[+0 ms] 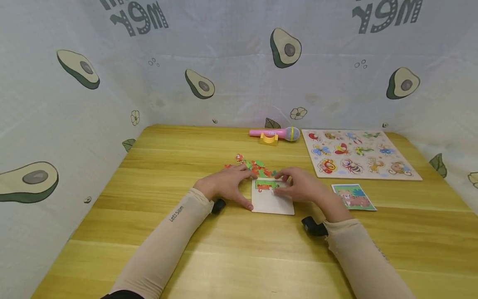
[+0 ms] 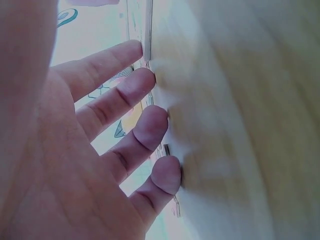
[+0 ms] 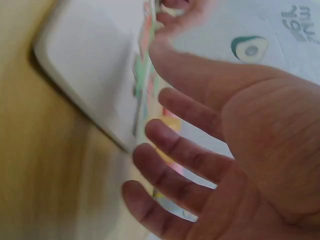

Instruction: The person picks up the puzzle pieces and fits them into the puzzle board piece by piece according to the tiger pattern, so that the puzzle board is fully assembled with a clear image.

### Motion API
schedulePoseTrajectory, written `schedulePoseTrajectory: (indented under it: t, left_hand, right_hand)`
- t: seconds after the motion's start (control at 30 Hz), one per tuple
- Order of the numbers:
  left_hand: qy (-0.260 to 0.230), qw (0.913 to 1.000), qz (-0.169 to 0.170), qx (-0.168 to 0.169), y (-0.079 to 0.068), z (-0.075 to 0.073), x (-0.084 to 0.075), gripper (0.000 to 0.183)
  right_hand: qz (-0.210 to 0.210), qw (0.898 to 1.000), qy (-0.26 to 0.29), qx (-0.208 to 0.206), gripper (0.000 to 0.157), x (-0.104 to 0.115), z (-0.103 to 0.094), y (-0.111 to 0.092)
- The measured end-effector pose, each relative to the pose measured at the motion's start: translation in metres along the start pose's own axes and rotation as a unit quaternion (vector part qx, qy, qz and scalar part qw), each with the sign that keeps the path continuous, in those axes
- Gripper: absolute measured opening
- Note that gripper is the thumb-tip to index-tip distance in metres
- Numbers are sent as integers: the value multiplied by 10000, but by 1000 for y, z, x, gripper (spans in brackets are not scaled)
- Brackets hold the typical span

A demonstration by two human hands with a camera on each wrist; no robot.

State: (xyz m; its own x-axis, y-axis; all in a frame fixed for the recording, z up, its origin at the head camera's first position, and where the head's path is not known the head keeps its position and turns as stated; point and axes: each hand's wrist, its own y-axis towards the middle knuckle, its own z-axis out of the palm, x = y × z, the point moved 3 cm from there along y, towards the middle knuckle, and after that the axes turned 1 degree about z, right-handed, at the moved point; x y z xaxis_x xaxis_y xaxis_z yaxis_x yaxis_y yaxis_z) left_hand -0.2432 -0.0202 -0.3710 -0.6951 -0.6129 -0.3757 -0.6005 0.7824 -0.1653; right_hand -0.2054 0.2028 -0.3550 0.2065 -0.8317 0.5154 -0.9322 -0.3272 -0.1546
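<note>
A small white puzzle board point(image 1: 274, 205) lies on the table. Along its far end sits a strip of green and orange puzzle pieces point(image 1: 263, 185). At the board's left side is my left hand point(image 1: 228, 185), thumb at the near left corner and forefinger by the far left corner; its other fingertips rest on the table. My right hand point(image 1: 304, 187) reaches over the board's right side, with thumb and forefinger at the right end of the strip. Its other fingers are spread apart in the right wrist view. Loose puzzle pieces point(image 1: 257, 166) lie in a pile just beyond the board.
A picture card of an animal point(image 1: 354, 197) lies right of my right hand. Farther back are a wooden insect puzzle point(image 1: 358, 153), a pink toy microphone point(image 1: 274, 133) and its yellow stand point(image 1: 269, 139). A printed cloth point(image 1: 239, 83) hangs behind the table point(image 1: 179, 153).
</note>
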Motion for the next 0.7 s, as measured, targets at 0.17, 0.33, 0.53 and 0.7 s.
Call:
schedulePoseTrajectory:
  t: [0.17,0.33,0.53,0.7]
  left_hand:
    - [-18,10000,-13,-14,-1,-1,-1,93]
    - [-55,10000,-35,-3,-1,-2,-1,92]
    - [-84,9999,-57,19,0,-1,-1,92]
    - [-68,10000,-70,15,0,-1,-1,93]
  right_hand:
    - [110,9995,-44,303,60,-6,-7,-5]
    - [49,9988,-84,483,72,-9,-10,-9]
    - [15,9981,-32,613,79,-11,-11,-11]
    - [86,9970,-29,768,85,-12,-11,-13]
